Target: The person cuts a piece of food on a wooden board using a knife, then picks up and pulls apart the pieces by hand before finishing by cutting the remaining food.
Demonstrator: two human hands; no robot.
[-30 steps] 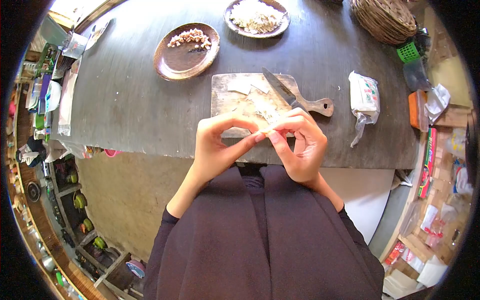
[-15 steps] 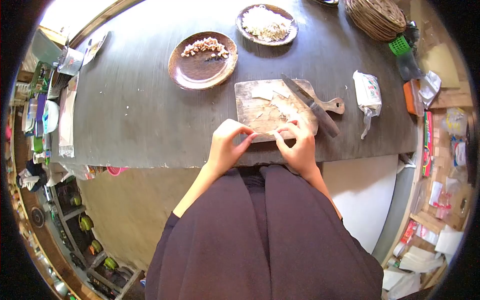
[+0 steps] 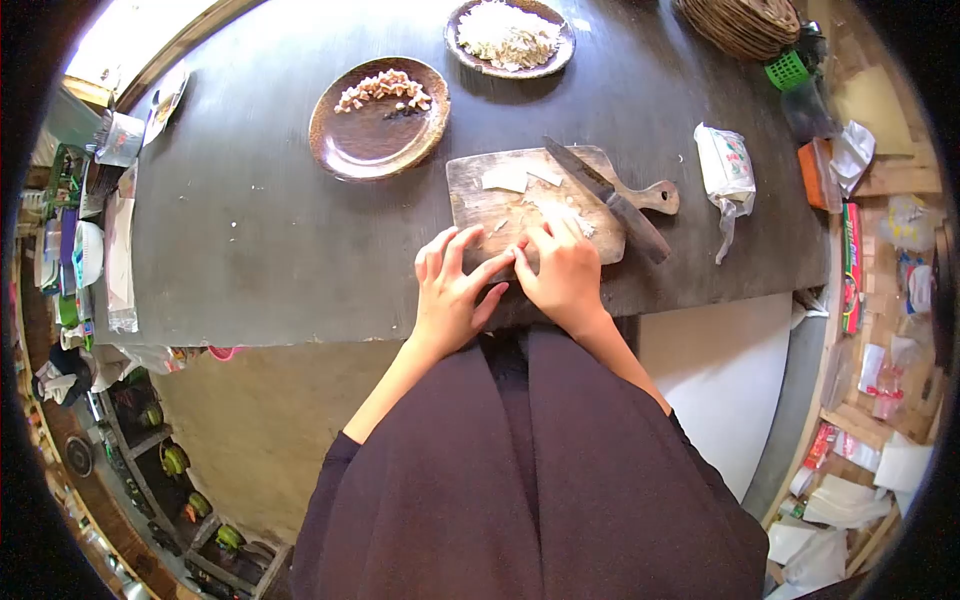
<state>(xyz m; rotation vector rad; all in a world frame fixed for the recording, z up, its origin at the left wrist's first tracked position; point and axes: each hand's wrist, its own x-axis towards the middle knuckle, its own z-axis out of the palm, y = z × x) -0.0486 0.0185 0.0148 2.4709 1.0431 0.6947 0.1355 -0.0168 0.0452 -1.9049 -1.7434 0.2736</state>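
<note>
A wooden cutting board (image 3: pixel 470 190) lies at the table's front edge, with flat white pieces (image 3: pixel 505 178) and thin white shreds (image 3: pixel 560 215) on it. Across its right side rests a knife (image 3: pixel 607 195), handle toward me. My right hand (image 3: pixel 562 272) is over the board's near edge, thumb and index pinched; whatever is between them is too small to name. My left hand (image 3: pixel 450 290) is at the board's near left corner, fingers apart, its index fingertip meeting the right hand's fingertips.
A brown plate (image 3: pixel 385 150) with small chopped pieces stands behind the board on the left. Farther back is a plate (image 3: pixel 462 52) heaped with white shreds. To the right lie a white plastic packet (image 3: pixel 725 165), a green basket (image 3: pixel 787 70) and a coiled wicker item (image 3: pixel 740 25).
Both hands have come together at the board's near edge; before, they were apart, each pinching. My left fingers have spread. The whole view has shifted slightly.
</note>
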